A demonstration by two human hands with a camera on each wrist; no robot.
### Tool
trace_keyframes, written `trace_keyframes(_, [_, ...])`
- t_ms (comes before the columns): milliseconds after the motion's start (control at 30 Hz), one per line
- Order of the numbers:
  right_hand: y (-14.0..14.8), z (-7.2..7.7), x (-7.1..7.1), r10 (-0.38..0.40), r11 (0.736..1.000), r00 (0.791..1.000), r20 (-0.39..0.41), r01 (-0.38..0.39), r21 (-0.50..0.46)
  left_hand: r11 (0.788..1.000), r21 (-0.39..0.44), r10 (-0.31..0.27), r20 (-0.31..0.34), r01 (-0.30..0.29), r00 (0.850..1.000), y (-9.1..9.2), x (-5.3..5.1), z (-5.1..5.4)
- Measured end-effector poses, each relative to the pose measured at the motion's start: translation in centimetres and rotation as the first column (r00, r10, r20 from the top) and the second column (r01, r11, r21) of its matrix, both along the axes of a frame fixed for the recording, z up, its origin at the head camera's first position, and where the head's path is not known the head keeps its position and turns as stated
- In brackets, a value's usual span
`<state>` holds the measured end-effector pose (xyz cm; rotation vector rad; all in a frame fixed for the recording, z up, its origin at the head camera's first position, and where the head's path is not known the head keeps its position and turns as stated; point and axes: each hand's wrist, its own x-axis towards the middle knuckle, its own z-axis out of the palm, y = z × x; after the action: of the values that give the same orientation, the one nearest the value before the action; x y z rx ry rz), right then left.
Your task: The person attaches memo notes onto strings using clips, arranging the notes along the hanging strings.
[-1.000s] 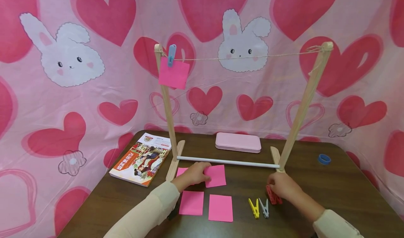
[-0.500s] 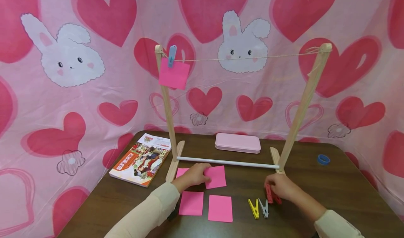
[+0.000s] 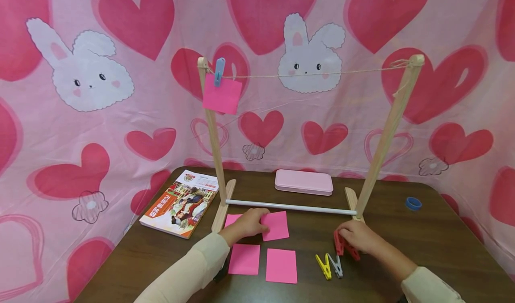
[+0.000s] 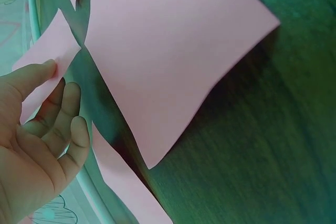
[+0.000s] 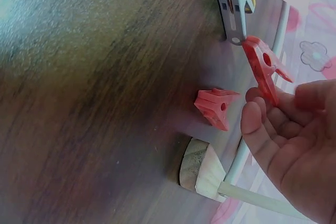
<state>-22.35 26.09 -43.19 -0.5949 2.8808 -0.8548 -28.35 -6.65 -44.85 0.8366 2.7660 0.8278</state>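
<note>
My left hand (image 3: 250,221) pinches a pink paper square (image 3: 275,225) between thumb and fingers; in the left wrist view that paper (image 4: 44,51) is tilted up from the table. More pink squares lie around it, two of them nearer me (image 3: 244,259), (image 3: 281,266) and one partly hidden behind the hand. My right hand (image 3: 358,236) holds a red clothespin (image 5: 261,66) by one end in its fingers. A second red clothespin (image 5: 214,107) lies on the table below the hand. Beside them lie a yellow clothespin (image 3: 323,267) and a grey clothespin (image 3: 335,266).
A wooden frame (image 3: 380,146) with a string (image 3: 306,74) across its top stands behind the hands. A blue clothespin (image 3: 219,72) hangs a pink square (image 3: 222,95) at its left. A book (image 3: 181,204), a pink case (image 3: 303,181) and a blue tape roll (image 3: 413,203) lie around.
My right hand has shifted slightly left, drawing one red clothespin away from the other toward the grey one. The left hand has stayed in place on its paper.
</note>
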Motion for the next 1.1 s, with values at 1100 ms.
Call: trace_keyframes(1100, [-4.2, 9.0, -1.5, 0.036, 0.994, 0.990, -0.136, -0.050, -0.099, 0.524, 0.688, 0.170, 0.493, -0.502, 0.853, 0.4, -1.0, 5.7])
